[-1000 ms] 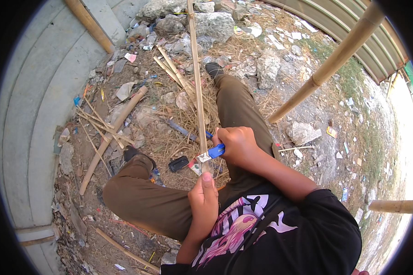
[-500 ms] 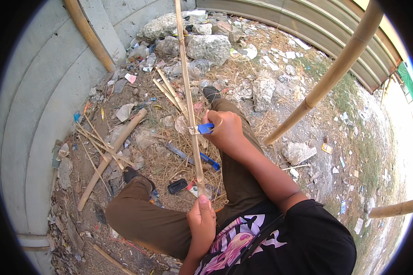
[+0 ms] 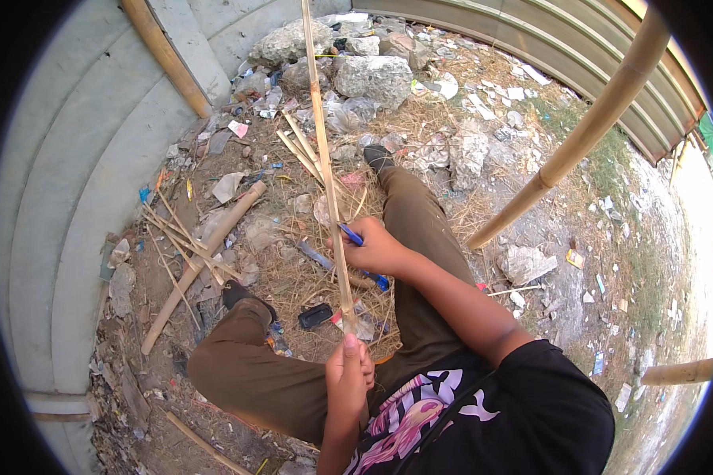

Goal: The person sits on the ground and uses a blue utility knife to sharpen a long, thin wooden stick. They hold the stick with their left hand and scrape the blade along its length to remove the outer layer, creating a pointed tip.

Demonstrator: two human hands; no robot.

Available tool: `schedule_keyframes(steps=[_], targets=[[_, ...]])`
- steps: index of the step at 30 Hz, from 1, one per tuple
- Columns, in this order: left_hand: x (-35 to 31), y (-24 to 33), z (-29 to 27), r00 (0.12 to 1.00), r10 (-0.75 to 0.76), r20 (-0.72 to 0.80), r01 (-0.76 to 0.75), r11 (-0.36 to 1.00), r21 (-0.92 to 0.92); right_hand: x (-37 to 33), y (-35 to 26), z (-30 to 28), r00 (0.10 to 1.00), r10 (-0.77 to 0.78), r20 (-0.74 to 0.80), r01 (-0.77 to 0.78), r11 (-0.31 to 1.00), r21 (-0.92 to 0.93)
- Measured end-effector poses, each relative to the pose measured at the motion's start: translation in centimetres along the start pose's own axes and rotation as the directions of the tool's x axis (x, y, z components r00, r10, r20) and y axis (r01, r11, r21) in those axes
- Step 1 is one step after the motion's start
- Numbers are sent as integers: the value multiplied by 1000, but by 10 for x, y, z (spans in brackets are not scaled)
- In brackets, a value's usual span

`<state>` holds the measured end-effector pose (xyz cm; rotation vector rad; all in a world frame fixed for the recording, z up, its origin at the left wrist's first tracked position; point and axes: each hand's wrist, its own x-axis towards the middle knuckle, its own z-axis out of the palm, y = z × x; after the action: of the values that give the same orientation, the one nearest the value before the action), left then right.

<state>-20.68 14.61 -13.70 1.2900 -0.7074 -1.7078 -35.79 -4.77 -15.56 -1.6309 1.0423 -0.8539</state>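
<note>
A long, split bamboo strip runs up from my lap past the top of the view. Its lower end is gripped by my left hand, closed with the thumb laid along the strip. Partway up, my right hand is closed around a blue utility knife, whose front end meets the strip's right side. The fingers hide most of the knife, and its blade cannot be made out. On the ground beyond my hands lies a saw with a blue handle, partly covered by the strip and my right hand.
A thick bamboo pole and thin bamboo strips lie at left. More split pieces rest ahead. A black case sits between my legs. Rocks and litter lie farther off; a slanted bamboo post stands at right.
My right hand and the knife have moved slightly down along the strip, and the knife has turned. My left hand stays at the lower end. The whole view has shifted a little.
</note>
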Motion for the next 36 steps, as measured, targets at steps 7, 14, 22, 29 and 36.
schedule_keyframes(steps=[7, 14, 22, 29, 36], targets=[[-1, -3, 5, 998, 2, -68, 2, 998, 67, -4, 2, 1, 851, -320, -417, 31, 822, -568], [8, -9, 10, 967, 152, -206, -102, 967, 234, 10, 6, 16, 901, 28, -433, -186, 926, -328], [1, -5, -2, 987, 31, -159, -30, 1000, 7, 14, 1, -9, 878, 214, 427, -415, 785, 460], [3, -1, -4, 994, 9, -111, -14, 999, -43, 0, -1, -34, 922, 254, 293, -388, 647, 657], [-3, 5, -3, 999, 16, -29, -19, 996, -87, 10, 30, -38, 939, 314, 139, -338, 777, 531]])
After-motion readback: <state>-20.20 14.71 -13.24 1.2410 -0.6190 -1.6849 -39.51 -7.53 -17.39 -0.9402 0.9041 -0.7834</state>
